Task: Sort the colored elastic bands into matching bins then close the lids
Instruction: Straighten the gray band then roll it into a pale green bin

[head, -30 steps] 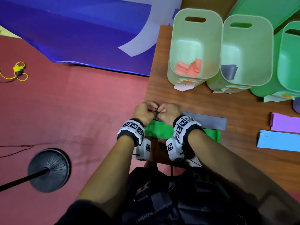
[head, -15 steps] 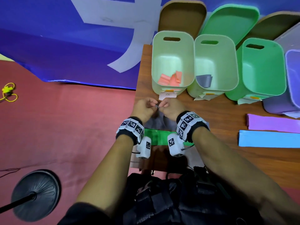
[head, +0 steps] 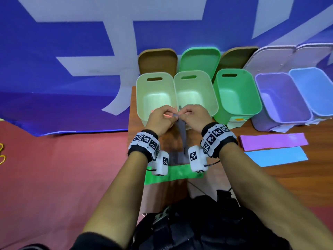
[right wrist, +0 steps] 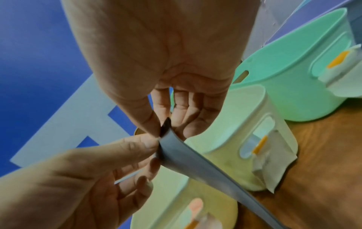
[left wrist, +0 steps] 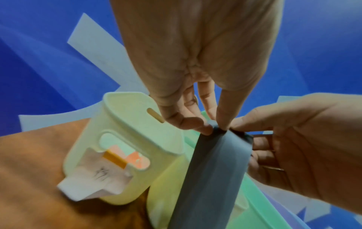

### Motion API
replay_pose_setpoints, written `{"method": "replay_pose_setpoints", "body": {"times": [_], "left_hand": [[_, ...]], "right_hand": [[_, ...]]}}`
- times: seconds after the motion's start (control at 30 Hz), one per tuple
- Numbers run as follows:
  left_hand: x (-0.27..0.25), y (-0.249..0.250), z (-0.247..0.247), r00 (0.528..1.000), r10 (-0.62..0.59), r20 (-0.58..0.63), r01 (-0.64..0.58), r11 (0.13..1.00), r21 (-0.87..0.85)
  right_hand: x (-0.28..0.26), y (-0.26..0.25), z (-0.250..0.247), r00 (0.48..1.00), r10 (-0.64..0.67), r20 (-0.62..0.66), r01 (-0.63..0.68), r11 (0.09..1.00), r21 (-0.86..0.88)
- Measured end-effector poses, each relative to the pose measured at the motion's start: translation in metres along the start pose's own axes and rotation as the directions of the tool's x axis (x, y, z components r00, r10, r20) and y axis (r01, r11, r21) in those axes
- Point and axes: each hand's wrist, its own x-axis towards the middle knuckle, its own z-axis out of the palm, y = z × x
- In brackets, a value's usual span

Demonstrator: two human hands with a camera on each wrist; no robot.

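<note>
Both hands pinch the top end of a grey elastic band (head: 181, 129), which hangs down between my wrists. My left hand (head: 161, 117) and right hand (head: 193, 116) meet just in front of the two pale green bins (head: 155, 89) (head: 195, 87). In the left wrist view the grey band (left wrist: 213, 167) drops from my left hand (left wrist: 215, 124), and orange bands (left wrist: 135, 158) show through the left bin's handle slot. In the right wrist view my right hand (right wrist: 166, 128) nips the band's (right wrist: 195, 159) corner. A green band (head: 176, 175) lies on the table under my wrists.
A darker green bin (head: 236, 94), a purple bin (head: 281, 98) and a blue bin (head: 313, 89) stand in a row to the right, lids (head: 157, 59) propped behind. A purple band (head: 273, 139) and a blue band (head: 275, 156) lie on the wooden table (head: 288, 179) at right.
Both hands lifted the grey band off the table and carried it forward toward the pale green bins; it now hangs instead of lying flat.
</note>
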Motion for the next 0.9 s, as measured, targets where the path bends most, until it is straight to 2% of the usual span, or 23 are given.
{"method": "replay_pose_setpoints", "body": {"times": [0.1, 0.3, 0.53, 0.7, 0.9], "left_hand": [[0.005, 0.024, 0.010, 0.999, 0.038, -0.020, -0.038, 0.999, 0.007], [0.010, 0.069, 0.019, 0.988, 0.144, -0.062, -0.145, 0.989, -0.018], [0.013, 0.100, 0.027, 0.974, 0.192, -0.120, -0.201, 0.977, -0.069], [0.007, 0.114, 0.030, 0.950, 0.265, -0.163, -0.278, 0.959, -0.061], [0.006, 0.115, 0.028, 0.924, 0.345, -0.168, -0.357, 0.933, -0.052]], "right_hand": [[0.002, 0.001, -0.026, 0.997, -0.029, -0.074, 0.035, 0.997, 0.076], [0.002, -0.005, -0.064, 0.987, -0.081, -0.136, 0.112, 0.964, 0.240], [-0.004, -0.013, -0.093, 0.972, -0.135, -0.192, 0.202, 0.898, 0.391], [-0.006, -0.014, -0.102, 0.955, -0.173, -0.240, 0.269, 0.848, 0.457], [-0.005, -0.008, -0.097, 0.955, -0.163, -0.246, 0.272, 0.809, 0.521]]}}
